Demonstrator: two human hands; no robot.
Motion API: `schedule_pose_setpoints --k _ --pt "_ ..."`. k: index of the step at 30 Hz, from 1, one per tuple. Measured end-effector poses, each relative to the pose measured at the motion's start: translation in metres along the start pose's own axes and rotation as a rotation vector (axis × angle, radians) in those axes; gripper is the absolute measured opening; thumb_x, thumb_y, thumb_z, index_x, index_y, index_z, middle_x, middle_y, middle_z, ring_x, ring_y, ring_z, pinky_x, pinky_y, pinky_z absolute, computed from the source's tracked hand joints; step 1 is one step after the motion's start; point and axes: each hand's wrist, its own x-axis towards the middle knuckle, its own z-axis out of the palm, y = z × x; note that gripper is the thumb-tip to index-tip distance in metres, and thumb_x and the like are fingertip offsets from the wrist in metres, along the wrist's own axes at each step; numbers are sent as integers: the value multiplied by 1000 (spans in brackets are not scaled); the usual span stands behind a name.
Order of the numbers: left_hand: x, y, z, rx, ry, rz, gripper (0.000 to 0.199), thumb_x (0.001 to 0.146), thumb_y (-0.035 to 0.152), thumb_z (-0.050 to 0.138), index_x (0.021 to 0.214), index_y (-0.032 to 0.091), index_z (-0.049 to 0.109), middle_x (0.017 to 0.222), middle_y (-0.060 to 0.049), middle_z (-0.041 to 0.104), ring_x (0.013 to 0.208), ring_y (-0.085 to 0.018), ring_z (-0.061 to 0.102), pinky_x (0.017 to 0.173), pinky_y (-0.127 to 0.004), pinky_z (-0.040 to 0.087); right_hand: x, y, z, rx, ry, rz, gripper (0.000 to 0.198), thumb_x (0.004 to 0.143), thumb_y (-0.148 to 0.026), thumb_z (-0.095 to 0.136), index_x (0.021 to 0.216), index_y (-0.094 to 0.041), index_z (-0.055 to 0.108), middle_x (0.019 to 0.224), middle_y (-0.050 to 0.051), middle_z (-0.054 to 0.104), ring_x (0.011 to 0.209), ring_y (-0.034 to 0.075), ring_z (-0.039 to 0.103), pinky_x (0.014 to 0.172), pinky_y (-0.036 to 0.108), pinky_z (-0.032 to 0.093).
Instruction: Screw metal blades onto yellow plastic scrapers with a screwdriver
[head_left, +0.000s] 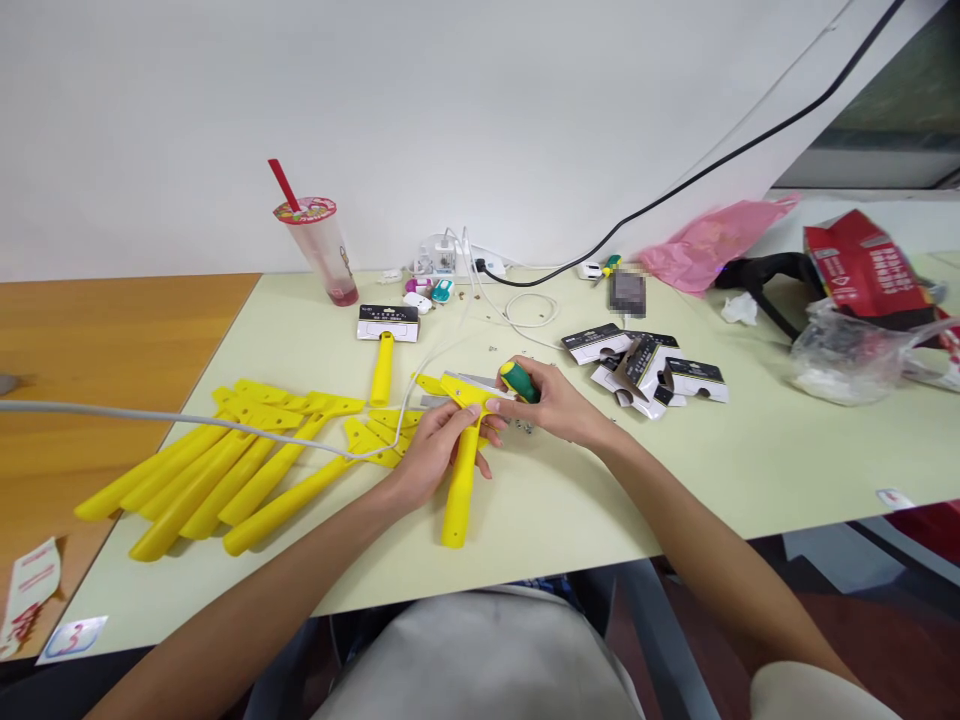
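My left hand [439, 445] is wrapped around the neck of a yellow scraper [460, 490], whose handle points toward me. A green and yellow screwdriver [521, 382] is in my right hand [559, 400], at the right end of the scraper's head; its tip is hard to make out, and my right thumb lies by the head. Grey metal blades [476, 382] lie just behind the head. Small screws [525, 427] are scattered under and beside my right hand. To the left lie several yellow scraper handles [247, 450] in a pile.
A packaged yellow scraper [382, 365] lies behind the pile. Black-and-white card sleeves [641, 365] are heaped at right. A cup with straw [322, 250] and a power strip [442, 258] stand by the wall. A grey cable [180, 415] crosses above the handles. Bags [862, 340] sit far right.
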Motion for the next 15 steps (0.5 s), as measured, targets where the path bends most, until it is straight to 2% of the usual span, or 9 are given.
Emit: schedule_pose_setpoints --k 6,12,15 --pt "-3 4 3 1 0 16 48 84 58 89 96 14 75 112 -20 81 95 -32 81 51 -32 64 1 0 0 110 -79 47 52 83 -66 87 86 -23 59 77 -5 48 71 15 41 63 30 33" --pt "-4 7 6 7 59 69 51 80 61 92 92 14 76 105 -17 81 88 -28 79 49 -30 62 4 1 3 178 -52 -5 54 80 -68 89 85 -22 61 76 -4 49 72 15 43 63 28 34" --pt "0 9 8 -2 75 120 52 79 62 93 94 14 77 105 -17 82 87 -27 78 49 -30 61 7 -2 3 214 -37 8 56 78 -68 91 85 -22 59 73 -5 47 66 13 39 58 27 31"
